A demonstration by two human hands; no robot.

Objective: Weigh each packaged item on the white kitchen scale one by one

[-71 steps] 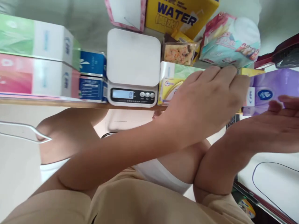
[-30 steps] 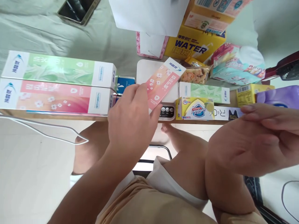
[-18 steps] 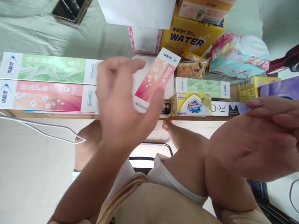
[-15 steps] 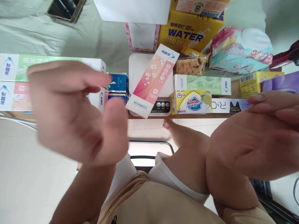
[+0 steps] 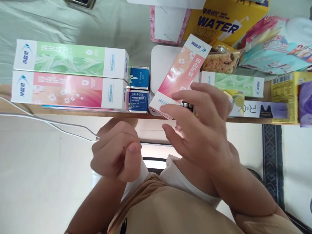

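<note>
A small pink toothpaste box (image 5: 181, 73) lies slantwise across a white kitchen scale (image 5: 161, 61) on a wooden table, its near end hanging over the scale's buttons. My right hand (image 5: 204, 133) reaches in from the right with fingers spread. Its fingertips are at the box's near end and hide part of the scale's front. I cannot tell whether they grip the box. My left hand (image 5: 117, 156) hangs below the table edge, near my lap, fingers curled in with nothing in them.
Two long toothpaste boxes, green (image 5: 70, 60) and pink (image 5: 68, 91), lie left of the scale beside small blue boxes (image 5: 138, 78). A yellow WATER carton (image 5: 219, 24), a snack packet (image 5: 221, 61) and a green box (image 5: 234, 84) crowd the right. A white cable (image 5: 48, 122) hangs below.
My left hand set the pink box on the scale, let go and drew back toward my lap. My right hand came in from the right to the box's near end.
</note>
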